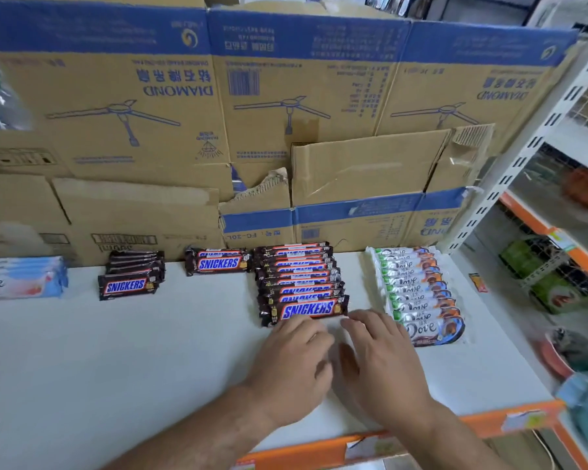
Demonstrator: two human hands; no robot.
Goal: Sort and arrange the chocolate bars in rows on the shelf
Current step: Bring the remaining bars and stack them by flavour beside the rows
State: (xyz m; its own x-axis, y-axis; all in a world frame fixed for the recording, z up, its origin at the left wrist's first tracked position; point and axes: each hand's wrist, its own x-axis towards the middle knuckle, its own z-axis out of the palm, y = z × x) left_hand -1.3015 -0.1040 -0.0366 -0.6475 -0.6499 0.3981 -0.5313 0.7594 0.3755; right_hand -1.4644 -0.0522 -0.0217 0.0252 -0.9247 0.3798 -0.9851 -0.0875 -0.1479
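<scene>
The white shelf (150, 351) was backed by flattened cardboard cartons (184, 130).

1. Far left: a stack of pale-blue Dove bars (17, 281) lay partly out of frame.
2. Next: a short Snickers stack (129, 276), its front bar label-up.
3. Near the cartons: a small Snickers pile (218, 262).
4. Centre: a long Snickers row (299, 276) ran from the cartons toward the person, the bars overlapping.
5. The left hand (296, 354) lay palm-down with fingers extended and gripped nothing. Its fingertips were at the near edge of the front Snickers bar (306, 309).
6. The right hand (384, 354) lay palm-down just beside it, fingers spread, holding nothing.
7. Right: a row of green-and-orange Dove bars (418, 293) lay parallel to the Snickers row, just beside the right hand.
8. Far right: a slotted white upright (523, 157).
</scene>
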